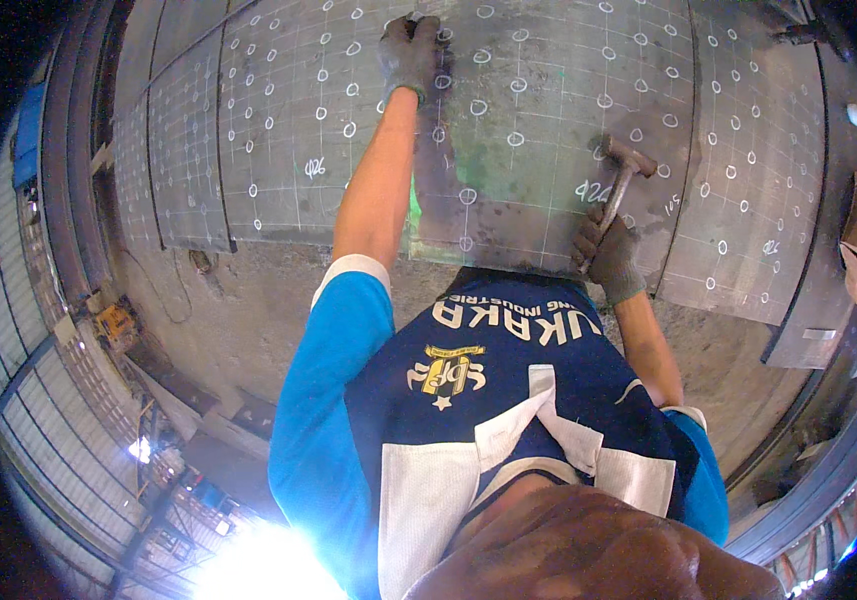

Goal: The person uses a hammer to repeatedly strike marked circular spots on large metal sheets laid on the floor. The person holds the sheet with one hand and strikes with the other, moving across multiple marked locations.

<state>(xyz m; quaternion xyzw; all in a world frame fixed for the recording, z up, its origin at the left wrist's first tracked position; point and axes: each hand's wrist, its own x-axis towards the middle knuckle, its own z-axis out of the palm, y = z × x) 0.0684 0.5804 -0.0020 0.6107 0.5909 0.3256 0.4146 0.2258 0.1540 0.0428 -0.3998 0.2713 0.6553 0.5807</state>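
Blue sleeve [323, 400] nearest; chalk-circled steel plate [548, 90] on concrete floor [238, 310].

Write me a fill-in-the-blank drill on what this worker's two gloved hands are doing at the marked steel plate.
1. The right hand grips a ____ by its handle.
2. The left hand reaches to the far part of the steel plate, which is marked with a white grid and small white ____.
3. Both hands wear grey ____.
4. The hammer head is over the ____.

Missing words: hammer; circles; gloves; plate
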